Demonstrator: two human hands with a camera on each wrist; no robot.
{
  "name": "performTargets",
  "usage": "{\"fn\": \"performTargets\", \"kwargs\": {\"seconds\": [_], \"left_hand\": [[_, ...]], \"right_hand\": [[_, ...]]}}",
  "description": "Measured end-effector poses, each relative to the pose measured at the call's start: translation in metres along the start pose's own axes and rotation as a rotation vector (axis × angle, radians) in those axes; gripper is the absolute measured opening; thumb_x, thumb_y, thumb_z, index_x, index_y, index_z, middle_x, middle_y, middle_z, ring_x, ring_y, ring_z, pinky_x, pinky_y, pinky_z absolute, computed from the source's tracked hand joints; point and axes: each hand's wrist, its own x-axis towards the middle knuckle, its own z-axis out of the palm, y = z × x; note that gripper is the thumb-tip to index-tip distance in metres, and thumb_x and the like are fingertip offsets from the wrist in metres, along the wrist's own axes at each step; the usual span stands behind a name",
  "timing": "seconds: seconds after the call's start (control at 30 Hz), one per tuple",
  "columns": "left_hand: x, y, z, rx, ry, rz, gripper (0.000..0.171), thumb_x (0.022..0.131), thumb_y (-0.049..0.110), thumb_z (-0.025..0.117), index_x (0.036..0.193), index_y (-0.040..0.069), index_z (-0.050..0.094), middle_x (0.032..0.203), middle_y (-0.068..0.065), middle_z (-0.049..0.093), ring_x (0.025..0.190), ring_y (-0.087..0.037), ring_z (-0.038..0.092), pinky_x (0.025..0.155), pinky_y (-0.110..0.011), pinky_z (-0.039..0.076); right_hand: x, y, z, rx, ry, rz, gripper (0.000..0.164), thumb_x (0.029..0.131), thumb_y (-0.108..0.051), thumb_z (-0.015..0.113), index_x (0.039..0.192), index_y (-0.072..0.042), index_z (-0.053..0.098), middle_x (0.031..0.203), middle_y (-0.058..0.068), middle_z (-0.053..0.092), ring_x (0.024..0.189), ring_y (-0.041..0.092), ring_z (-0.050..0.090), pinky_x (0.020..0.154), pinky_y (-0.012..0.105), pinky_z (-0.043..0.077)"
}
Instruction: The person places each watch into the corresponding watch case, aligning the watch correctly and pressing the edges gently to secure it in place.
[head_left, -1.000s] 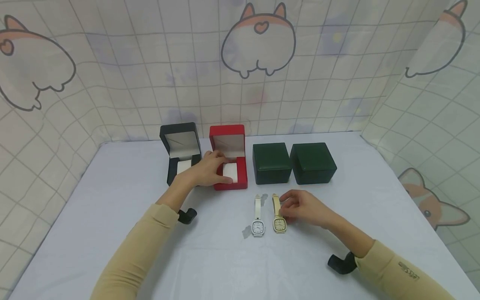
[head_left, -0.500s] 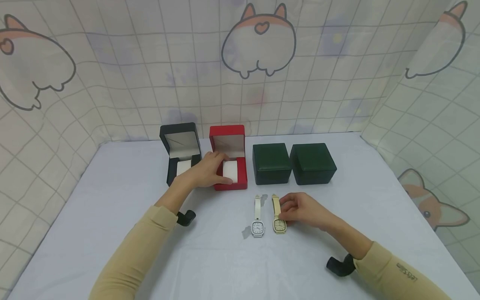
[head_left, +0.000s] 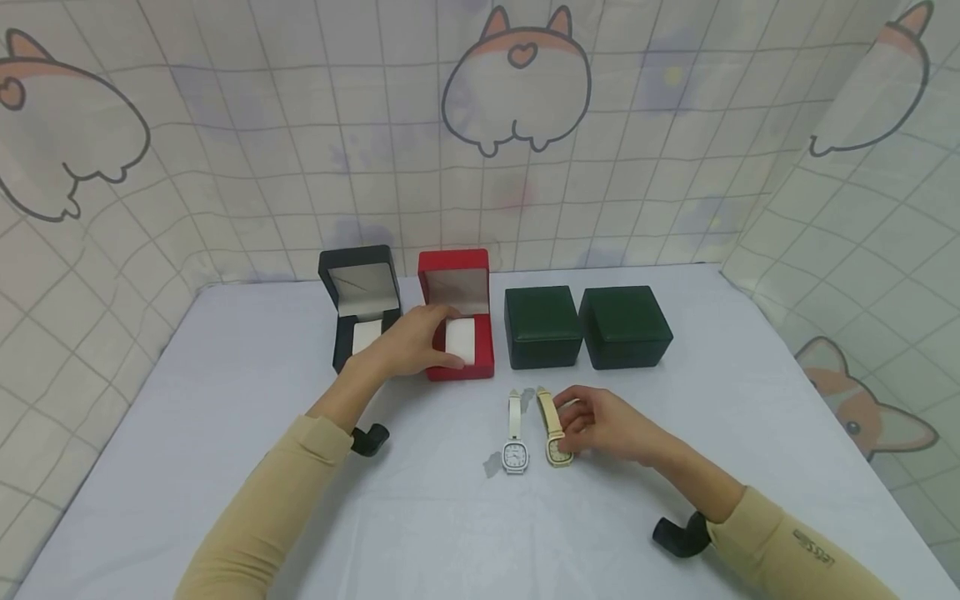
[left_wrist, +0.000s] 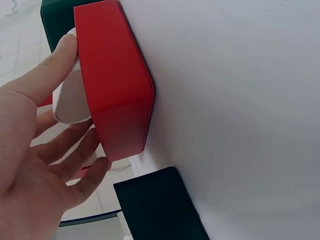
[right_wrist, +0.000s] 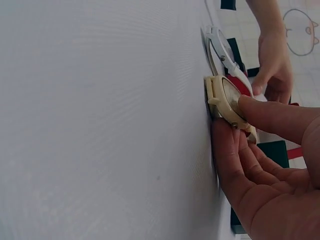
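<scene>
Gold watch (head_left: 550, 414) on the move: the far end of its strap has swung left since a second ago, leaning now toward the white-strapped watch (head_left: 515, 456) beside it. The right hand (head_left: 603, 425) has shifted too, thumb over onto the dial. On my right wrist feed I see it pinching the watch case, thumb on top, forefinger beneath; whether the case is off the cloth, I can't tell from here.

Now over to the left hand (head_left: 408, 343), and it's holding steady, same place as before, thumb and fingers spanning the white cushion (head_left: 461, 342) in the open red box (head_left: 485, 350), grasping it by its two ends. So both hands are busy on my screens, one at the back of the worktop (head_left: 420, 517), one nearer the middle.

Looking along the back row, I have a dark open box (head_left: 343, 340) left of the red one, lid up, pale pad inside. To the right sit a closed green box (head_left: 543, 325) and, just beside it, a second green box (head_left: 626, 325), also closed. Behind everything hangs the corgi-printed backdrop (head_left: 517, 208).
</scene>
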Motion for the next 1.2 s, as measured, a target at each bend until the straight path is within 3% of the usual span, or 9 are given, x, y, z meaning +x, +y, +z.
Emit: {"fn": "performTargets", "kwargs": {"seconds": [0.57,0.87,1.2], "left_hand": [[-0.0013,-0.0018,0.0039,-0.026,0.062,-0.036,0.077,0.085,0.028,0.087,0.148,0.007,0.049,0.138,-0.014,0.055,0.123,-0.03,0.053,0.101,-0.047,0.052],[-0.003,-0.0015,0.0028,-0.151,0.096,-0.031,0.077,0.085,0.021,0.088,0.148,0.005,0.047,0.129,-0.012,0.057,0.12,-0.033,0.058,0.095,-0.043,0.056],[-0.0048,0.0005,0.0045,-0.237,0.168,-0.065,0.082,0.083,0.019,0.089,0.151,0.007,0.044,0.14,-0.013,0.052,0.122,-0.033,0.055,0.094,-0.044,0.056]], "right_hand": [[-0.004,0.0034,-0.0023,0.003,0.024,-0.048,0.052,0.09,-0.007,0.078,0.135,0.003,0.055,0.103,0.008,0.068,0.093,0.025,0.065,0.082,0.027,0.055],[-0.0054,0.0016,-0.0058,0.011,0.065,-0.088,0.052,0.091,-0.005,0.076,0.137,0.004,0.054,0.107,0.01,0.068,0.097,0.025,0.065,0.083,0.025,0.055],[-0.0075,-0.0032,-0.0085,0.076,0.102,-0.096,0.055,0.092,-0.003,0.075,0.14,0.005,0.051,0.112,0.014,0.066,0.099,0.026,0.065,0.082,0.024,0.056]]}}
